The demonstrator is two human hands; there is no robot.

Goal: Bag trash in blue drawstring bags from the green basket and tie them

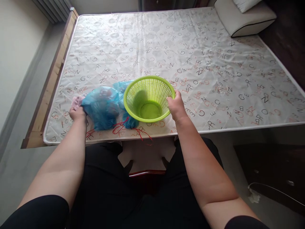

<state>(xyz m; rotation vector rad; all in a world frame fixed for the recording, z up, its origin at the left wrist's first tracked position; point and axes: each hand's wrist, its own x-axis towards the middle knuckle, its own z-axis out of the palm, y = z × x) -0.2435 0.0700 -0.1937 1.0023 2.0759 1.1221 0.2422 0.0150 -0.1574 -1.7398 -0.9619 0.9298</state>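
My right hand (177, 106) grips the rim of a green plastic colander (150, 110), its thumb over the inside edge. Nothing lies in the colander, which is tilted so that its inside faces me. At the left, my left hand (78, 114) is closed on a bunched pink cloth (76, 102) with a fluffy look. Right beside that cloth lies a blue plastic bag (102, 106) with things inside that I cannot make out. More blue plastic (122, 87) shows behind the colander, partly hidden by it. Red strings (120, 126) trail from the bags toward the mattress edge.
All this is on a letter-printed mattress (190, 70) in a wooden bed frame (53, 82). A white cushioned block (245, 22) stands at the far right. In front of me, a chair (146, 156) sits between my legs, below the mattress edge.
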